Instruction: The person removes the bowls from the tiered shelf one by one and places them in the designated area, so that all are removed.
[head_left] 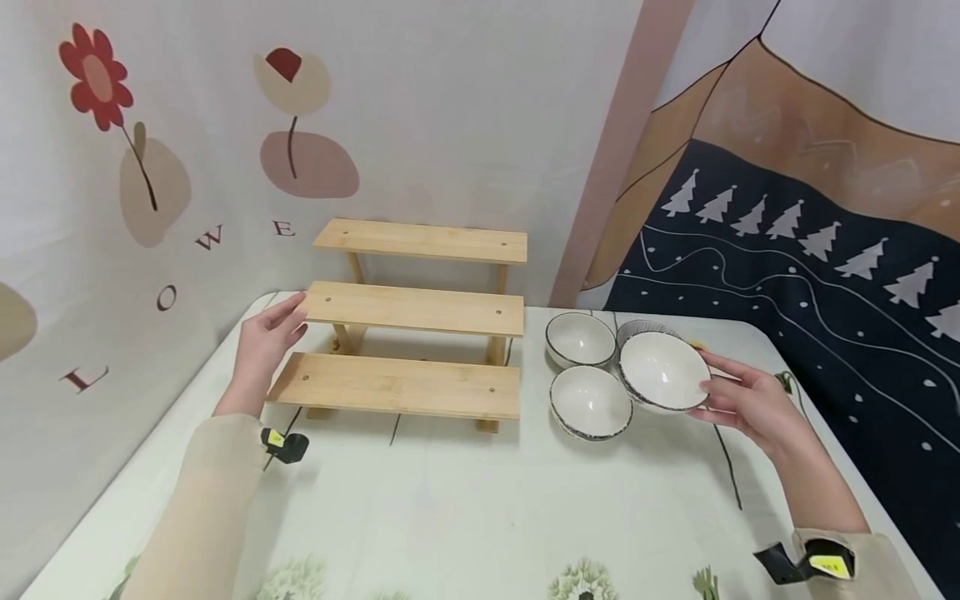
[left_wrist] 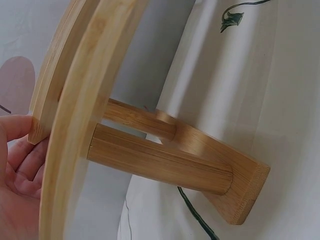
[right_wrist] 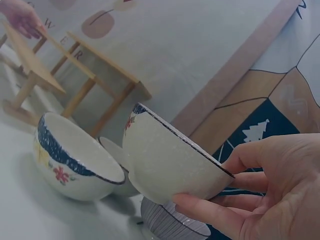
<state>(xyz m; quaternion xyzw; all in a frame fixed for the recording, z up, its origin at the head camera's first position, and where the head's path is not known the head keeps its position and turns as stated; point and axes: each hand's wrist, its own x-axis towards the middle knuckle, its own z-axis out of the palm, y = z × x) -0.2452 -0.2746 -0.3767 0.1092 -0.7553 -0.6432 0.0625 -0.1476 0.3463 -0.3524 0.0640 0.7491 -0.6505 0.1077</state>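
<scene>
A white bowl [head_left: 665, 371] with a dark rim is held at its right side by my right hand [head_left: 750, 404]. In the right wrist view the bowl [right_wrist: 172, 155] is lifted and tilted, thumb and fingers on its rim and wall. Below it shows a grey striped bowl [right_wrist: 172, 222], partly hidden. Two more white bowls, a rear one [head_left: 580, 339] and a front one [head_left: 591, 403], stand to its left. My left hand [head_left: 268, 337] pinches the left end of the middle board on a three-tier wooden rack [head_left: 412, 308]; the left wrist view shows fingers around the board's end [left_wrist: 42, 127].
The rack stands toward the back of a table [head_left: 450, 500] covered with a flower-print cloth. Behind it hangs a pale printed curtain [head_left: 450, 108]. A dark fabric with white trees [head_left: 787, 275] borders the table on the right.
</scene>
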